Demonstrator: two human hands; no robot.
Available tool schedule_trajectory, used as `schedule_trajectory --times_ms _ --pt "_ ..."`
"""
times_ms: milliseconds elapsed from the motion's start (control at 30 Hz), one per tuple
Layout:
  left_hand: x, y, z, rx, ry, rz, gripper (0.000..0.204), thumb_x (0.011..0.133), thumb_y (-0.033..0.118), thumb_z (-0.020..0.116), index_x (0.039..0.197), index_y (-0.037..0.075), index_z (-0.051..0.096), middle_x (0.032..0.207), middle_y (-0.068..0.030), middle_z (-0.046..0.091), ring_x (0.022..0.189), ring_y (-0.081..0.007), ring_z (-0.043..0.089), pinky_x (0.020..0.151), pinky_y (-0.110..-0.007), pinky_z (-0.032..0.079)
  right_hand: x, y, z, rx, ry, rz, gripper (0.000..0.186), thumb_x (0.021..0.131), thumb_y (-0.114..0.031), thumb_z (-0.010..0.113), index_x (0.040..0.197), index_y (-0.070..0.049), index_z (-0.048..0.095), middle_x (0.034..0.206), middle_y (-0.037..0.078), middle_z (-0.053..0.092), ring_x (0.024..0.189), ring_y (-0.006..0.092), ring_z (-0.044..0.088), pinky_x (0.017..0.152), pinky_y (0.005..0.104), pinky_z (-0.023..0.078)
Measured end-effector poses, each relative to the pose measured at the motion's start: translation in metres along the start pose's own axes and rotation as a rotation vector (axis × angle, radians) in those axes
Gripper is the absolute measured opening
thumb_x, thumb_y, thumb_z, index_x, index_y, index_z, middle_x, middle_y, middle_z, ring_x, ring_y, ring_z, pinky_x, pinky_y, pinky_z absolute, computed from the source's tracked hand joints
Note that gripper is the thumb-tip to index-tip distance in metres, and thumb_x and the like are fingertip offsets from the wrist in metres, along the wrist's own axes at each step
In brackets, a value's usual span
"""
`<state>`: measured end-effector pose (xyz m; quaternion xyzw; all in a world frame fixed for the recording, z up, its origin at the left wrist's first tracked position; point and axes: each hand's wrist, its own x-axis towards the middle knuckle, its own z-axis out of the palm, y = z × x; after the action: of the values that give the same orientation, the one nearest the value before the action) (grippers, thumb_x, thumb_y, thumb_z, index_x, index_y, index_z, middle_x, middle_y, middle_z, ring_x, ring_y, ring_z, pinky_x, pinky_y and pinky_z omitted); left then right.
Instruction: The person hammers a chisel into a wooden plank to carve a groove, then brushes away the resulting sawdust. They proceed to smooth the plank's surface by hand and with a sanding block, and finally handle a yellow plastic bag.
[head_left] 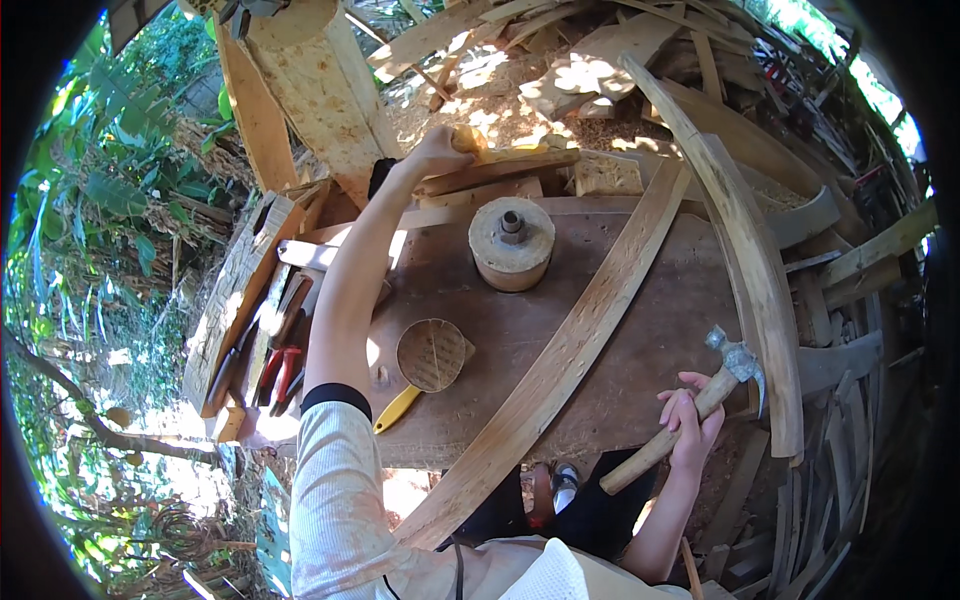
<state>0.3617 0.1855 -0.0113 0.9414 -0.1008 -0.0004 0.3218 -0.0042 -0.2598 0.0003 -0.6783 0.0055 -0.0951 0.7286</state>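
My right hand (688, 425) grips the wooden handle of a claw hammer (738, 362), its metal head up, at the table's right edge. Stretched across the table, my left arm ends with my left hand (438, 155) at the far edge. Its fingers are closed at an amber-yellow thing (470, 143) whose kind I cannot make out. Between the hands, a long wooden plank (560, 365) slants over the brown table (440, 270). A round wooden block (512, 262) with a metal piece on top stands behind it. Nearer lies a round wooden disc-like piece (432, 355) beside a yellow handle (397, 409).
A wooden tool rack (235, 310) on the left holds several tools, including a red-handled one (284, 378). Along the right side leans a long curved pole (745, 260). Scrap wood (840, 420) is piled beyond it, and a thick wooden post (325, 95) rises at the far left.
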Motion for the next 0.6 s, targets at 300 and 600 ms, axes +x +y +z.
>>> schedule_trajectory --times_ms 300,600 --pt "0.0 0.018 0.023 0.173 0.157 -0.023 0.037 0.082 0.032 0.074 0.09 -0.004 0.072 0.078 -0.0164 0.071 0.076 -0.0295 0.07 0.072 -0.038 0.054 -0.003 0.001 -0.008 -0.016 0.011 0.007 0.024 0.095 -0.005 0.052 0.116 0.006 0.057 0.058 0.0 0.049 0.051 0.0105 0.052 0.077 0.0371 0.055" --pt "-0.011 0.026 0.027 0.411 0.287 -0.122 0.048 0.094 0.044 0.063 0.09 -0.002 0.074 0.089 -0.0261 0.07 0.086 -0.0382 0.068 0.086 -0.047 0.053 0.0 0.002 -0.001 -0.018 -0.003 0.009 0.025 0.096 -0.009 0.055 0.117 0.005 0.057 0.057 -0.002 0.045 0.052 0.0095 0.049 0.077 0.0359 0.053"
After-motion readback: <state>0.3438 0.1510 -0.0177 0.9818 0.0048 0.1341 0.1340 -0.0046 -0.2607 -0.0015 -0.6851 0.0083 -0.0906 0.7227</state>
